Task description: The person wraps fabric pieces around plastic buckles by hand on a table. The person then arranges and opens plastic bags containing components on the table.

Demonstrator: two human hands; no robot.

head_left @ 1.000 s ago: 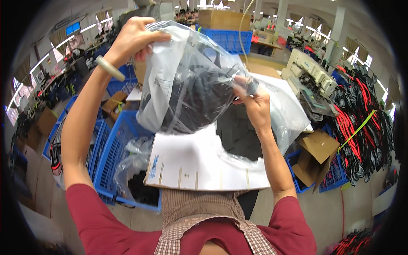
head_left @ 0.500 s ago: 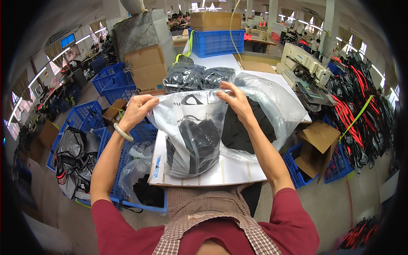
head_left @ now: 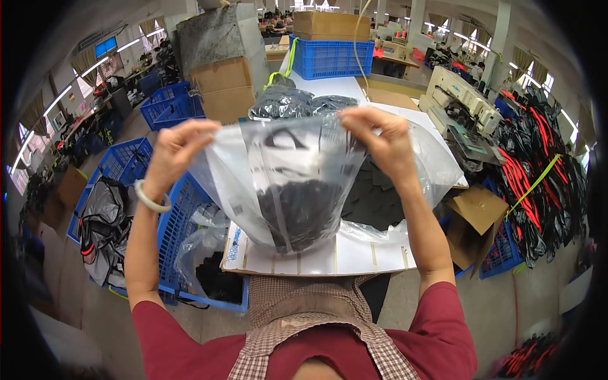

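Note:
A clear plastic bag (head_left: 288, 190) with dark print hangs between my hands, with a heap of black pieces in its lower part. My left hand (head_left: 178, 149), a pale bangle (head_left: 153, 197) at its wrist, pinches the bag's upper left corner. At the upper right corner my right hand (head_left: 383, 136) grips the same edge with thumb and fingers. The bag's bottom is close over the white tabletop (head_left: 316, 261); I cannot tell whether it touches. Behind my right forearm lies a larger clear bag (head_left: 430, 158) with dark flat pieces (head_left: 373, 196) at its mouth.
Wrapped black bundles (head_left: 282, 102) lie at the table's far side, before a blue crate (head_left: 332, 58) bearing a cardboard box (head_left: 332, 26). Blue baskets (head_left: 180, 221) stand at the left. A sewing machine (head_left: 462, 95), an open carton (head_left: 475, 212) and black-and-red goods (head_left: 532, 171) are at the right.
Both hands have moved apart and nearer to me, stretching the bag's top edge wider. The bag has lifted and its contents are blurred by motion.

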